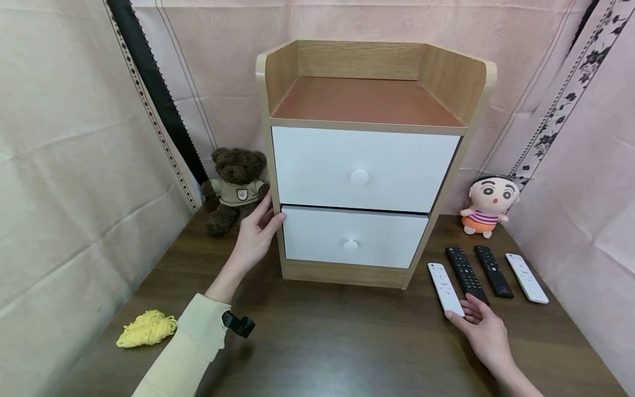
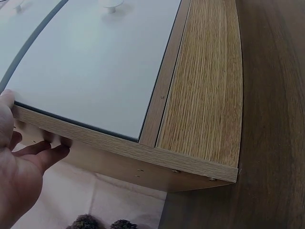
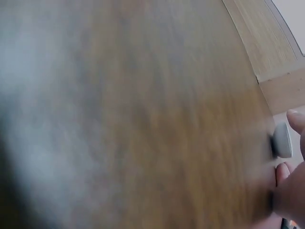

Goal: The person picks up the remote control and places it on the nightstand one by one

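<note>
My left hand touches the left side of a wooden cabinet, its thumb at the front edge beside the lower white drawer. In the left wrist view, the fingertips lie along the side panel. My right hand is at the near end of a white remote control lying on the table. Its thumb and fingers are on either side of that end; in the right wrist view gaps show between them and the remote. A black remote control lies just right of it.
Another black remote and a white remote lie farther right, below a cartoon doll. A brown teddy bear sits left of the cabinet. Yellow yarn lies at the table's left. Above the lower drawer is an upper drawer.
</note>
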Demonstrator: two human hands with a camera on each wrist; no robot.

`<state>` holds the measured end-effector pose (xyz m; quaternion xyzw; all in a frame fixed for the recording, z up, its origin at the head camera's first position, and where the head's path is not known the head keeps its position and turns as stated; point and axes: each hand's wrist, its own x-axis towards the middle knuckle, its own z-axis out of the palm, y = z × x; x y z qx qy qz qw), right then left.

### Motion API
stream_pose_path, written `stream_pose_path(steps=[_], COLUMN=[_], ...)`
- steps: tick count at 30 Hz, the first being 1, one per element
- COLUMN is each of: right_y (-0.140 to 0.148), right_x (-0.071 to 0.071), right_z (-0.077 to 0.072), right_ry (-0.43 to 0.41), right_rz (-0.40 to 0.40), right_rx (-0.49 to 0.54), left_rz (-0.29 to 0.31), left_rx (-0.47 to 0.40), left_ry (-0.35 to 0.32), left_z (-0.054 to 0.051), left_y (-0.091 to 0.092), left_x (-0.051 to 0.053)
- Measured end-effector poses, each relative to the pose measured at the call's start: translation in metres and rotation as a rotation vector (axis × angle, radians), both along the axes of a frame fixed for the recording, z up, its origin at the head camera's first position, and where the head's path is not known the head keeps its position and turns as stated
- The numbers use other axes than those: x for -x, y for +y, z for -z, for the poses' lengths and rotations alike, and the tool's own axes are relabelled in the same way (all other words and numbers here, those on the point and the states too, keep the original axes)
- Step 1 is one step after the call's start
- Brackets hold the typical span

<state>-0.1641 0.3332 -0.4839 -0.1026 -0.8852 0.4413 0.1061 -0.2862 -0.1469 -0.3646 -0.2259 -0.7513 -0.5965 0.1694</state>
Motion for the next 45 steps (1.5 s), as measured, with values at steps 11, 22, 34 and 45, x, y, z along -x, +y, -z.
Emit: stream_pose_path(steps=[11, 22, 34, 45], right_y=[-0.007, -0.01, -0.016, -0.016], right_x=[0.003, 0.004, 0.003, -0.003], right_z=[0.003, 0.005, 0.005, 0.005], right_ry=[0.002, 0.076, 0.136, 0.131], right_rz=[0.056, 0.094, 0.191, 0.301], right_rx=[-0.132, -0.214, -0.233, -0.173], left_rz=[0.023, 0.026, 0.015, 0.003], left_rx=[-0.013, -0.003, 0.005, 0.01], left_ry=[-0.012, 0.002, 0.0, -0.005], left_z=[-0.001, 0.002, 0.001, 0.001], left_y=[-0.001, -0.001, -0.001, -0.001], left_x=[0.002, 0.002, 0.002, 0.002])
